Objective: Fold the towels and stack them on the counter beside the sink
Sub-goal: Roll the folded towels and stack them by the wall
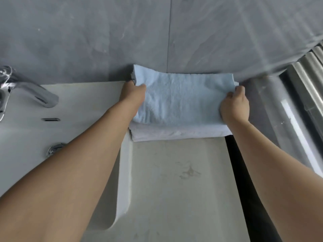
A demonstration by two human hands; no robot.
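Both hands are on it — the left hand (133, 92) grips the left edge of the folded blue towel (181, 100) with its thumb curled over the top, while the right hand (235, 105) clamps the right edge, fingers wrapped round the cloth. The blue towel sits on top of a folded white towel (174, 133) whose front edge peeks out below, the pair stacked at the back of the pale counter (174, 180) against the grey tiled wall (157, 32). Off to the left lies the sink (26, 123) with its chrome faucet (35, 91) — just beside the stack.
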